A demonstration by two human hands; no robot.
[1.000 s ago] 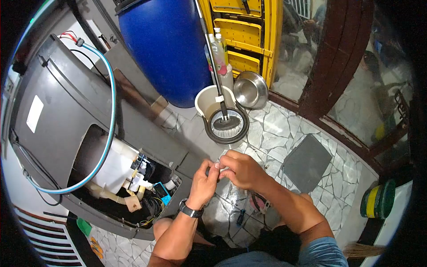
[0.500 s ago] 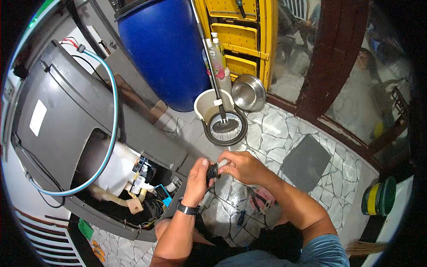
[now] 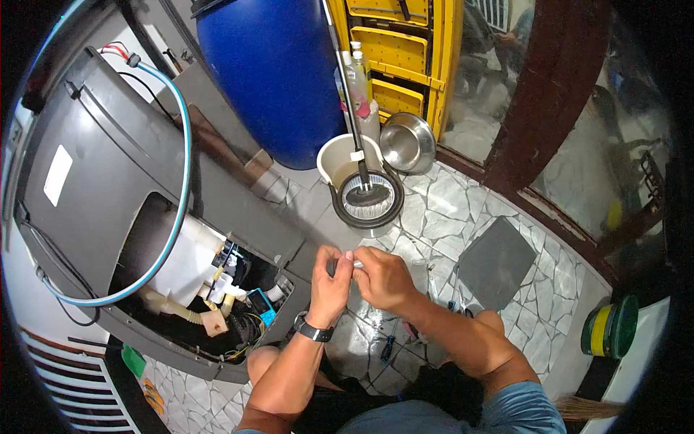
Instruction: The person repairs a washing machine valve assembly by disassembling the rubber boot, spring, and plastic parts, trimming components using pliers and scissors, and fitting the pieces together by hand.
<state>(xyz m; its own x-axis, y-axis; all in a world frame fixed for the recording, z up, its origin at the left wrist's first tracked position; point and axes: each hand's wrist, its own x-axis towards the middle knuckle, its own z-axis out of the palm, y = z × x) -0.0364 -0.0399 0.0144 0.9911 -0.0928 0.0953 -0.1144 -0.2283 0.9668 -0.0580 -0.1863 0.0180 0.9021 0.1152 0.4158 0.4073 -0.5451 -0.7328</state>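
Both of my hands meet in front of me, over the floor beside the open washing machine (image 3: 108, 145). My left hand (image 3: 330, 289), with a watch on the wrist, is closed on a black ribbed rubber piece (image 3: 332, 267), mostly hidden by the fingers. My right hand (image 3: 384, 281) pinches a small whitish tube-like piece (image 3: 357, 265) right beside it. How the two pieces fit together is covered by my fingertips. To the left, the machine's opening shows a white plastic housing (image 3: 177, 257), pale hoses, wires and a bright blue part (image 3: 262, 307).
A mop (image 3: 367, 197) stands in a beige bucket (image 3: 332, 155) beside a blue barrel (image 3: 271, 87). A metal bowl (image 3: 407, 145) leans near the yellow ladder (image 3: 394, 54). A grey panel (image 3: 499, 260) and a screwdriver (image 3: 388, 349) lie on the tiled floor.
My hands have drawn closer together and turned, so the black ribbed piece and the whitish piece are now more hidden. My view has shifted slightly.
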